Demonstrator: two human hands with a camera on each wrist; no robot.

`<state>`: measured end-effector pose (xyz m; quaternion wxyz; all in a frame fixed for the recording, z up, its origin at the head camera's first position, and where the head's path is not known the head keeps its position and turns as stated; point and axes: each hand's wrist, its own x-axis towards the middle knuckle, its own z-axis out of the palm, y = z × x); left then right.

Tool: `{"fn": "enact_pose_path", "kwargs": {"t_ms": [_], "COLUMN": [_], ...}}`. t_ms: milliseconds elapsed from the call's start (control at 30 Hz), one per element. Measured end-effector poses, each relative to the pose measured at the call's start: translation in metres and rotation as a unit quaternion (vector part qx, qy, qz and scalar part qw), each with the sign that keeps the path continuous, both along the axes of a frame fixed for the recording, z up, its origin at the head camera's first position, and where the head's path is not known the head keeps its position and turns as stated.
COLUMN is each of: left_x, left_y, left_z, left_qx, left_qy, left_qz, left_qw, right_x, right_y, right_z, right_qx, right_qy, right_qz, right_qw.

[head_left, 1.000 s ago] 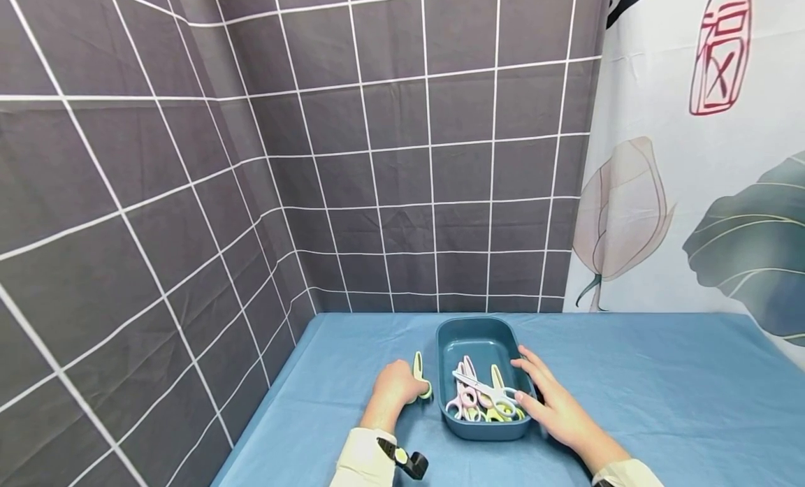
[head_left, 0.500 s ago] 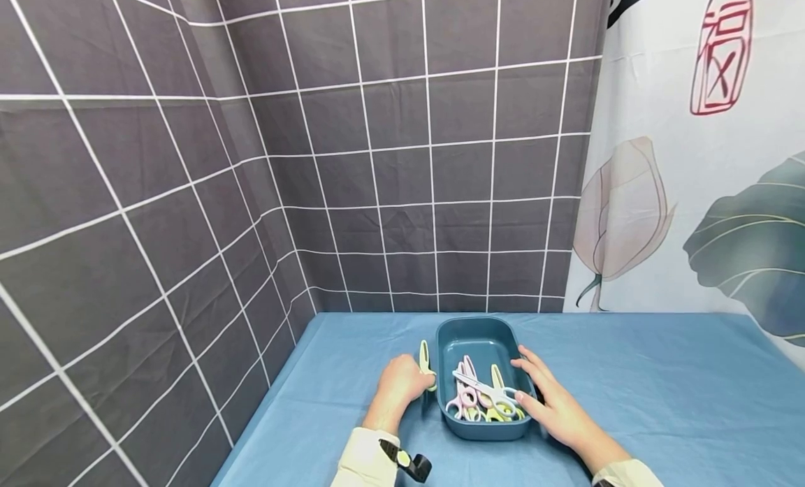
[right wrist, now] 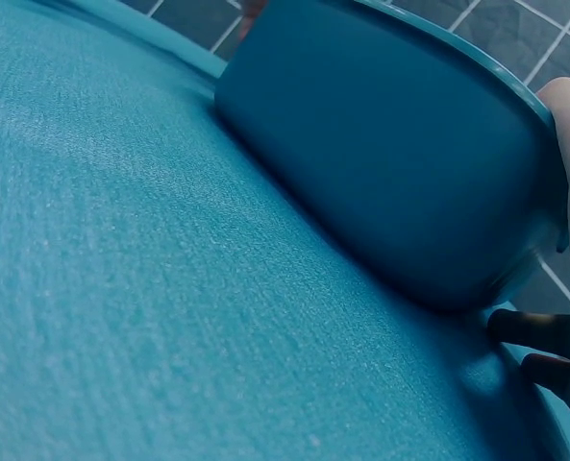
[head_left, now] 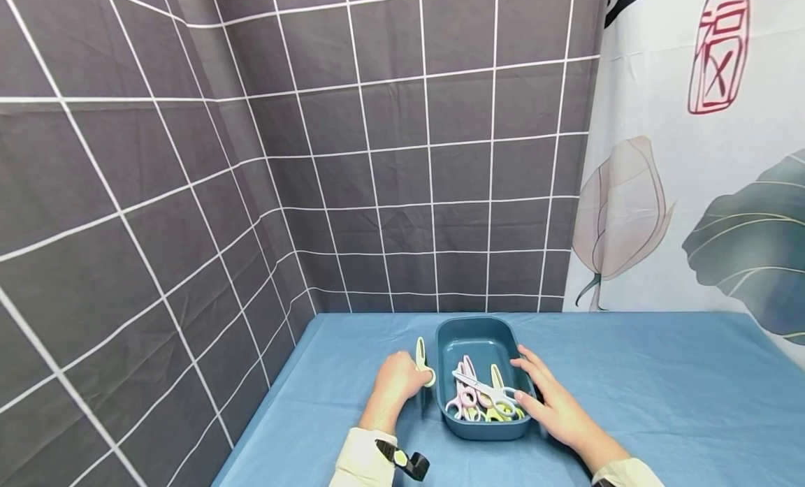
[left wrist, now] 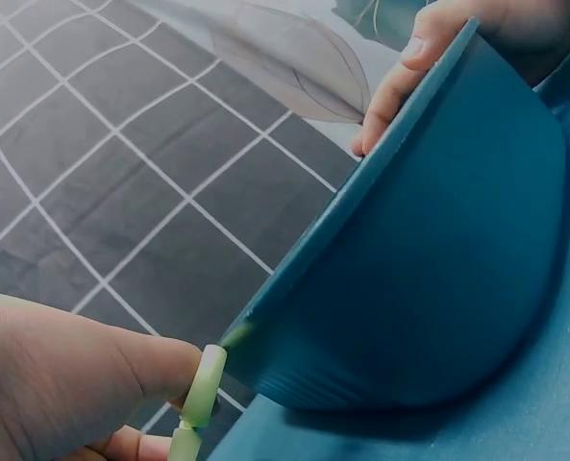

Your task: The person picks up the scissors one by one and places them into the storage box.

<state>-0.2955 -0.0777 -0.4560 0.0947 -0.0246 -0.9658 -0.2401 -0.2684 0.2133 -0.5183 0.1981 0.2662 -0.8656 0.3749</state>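
Note:
My left hand (head_left: 397, 376) pinches a pair of pale yellow-green scissors (head_left: 421, 352) just left of the blue tray (head_left: 481, 431), blades pointing away from me. In the left wrist view, a green handle loop (left wrist: 204, 384) shows at the thumb, while the fingers hide other parts. My right hand (head_left: 560, 410) rests on the tray's right rim with fingers spread, its thumb reaching over the edge near a handle. Inside the tray, white scissors (head_left: 481, 386) lie across pink scissors (head_left: 466, 396) and yellow-green scissors (head_left: 497, 376), heaped in the near half.
A blue cloth (head_left: 679, 389) covers the table under the tray. Behind it hangs a dark grey curtain (head_left: 402, 228) with a white grid, and a white floral curtain (head_left: 641, 263) hangs at the right. A black strap mount (head_left: 410, 466) sits on the left wrist.
My left hand and its scissors have moved away from me and slightly right, then a touch back left. The right hand, tray and scissors inside have stayed in place.

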Motion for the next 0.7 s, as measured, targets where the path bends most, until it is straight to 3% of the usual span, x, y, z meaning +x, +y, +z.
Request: {"fn": "enact_pose_path", "kwargs": {"t_ms": [233,700], "left_x": [-0.0004,0.0033], "left_y": [-0.0012,0.0029], "left_z": [0.002,0.01], "left_qx": [0.01,0.025], "left_qy": [-0.009,0.012], "left_qz": [0.002,-0.009], "left_qw": [0.9999,0.9996], "right_x": [0.0004,-0.0008], "right_y": [0.0009,0.0014], "right_z": [0.001,-0.001], "right_qx": [-0.009,-0.006], "right_qy": [-0.012,-0.006], "right_qz": [0.013,0.006], "right_qw": [1.0,1.0]}}
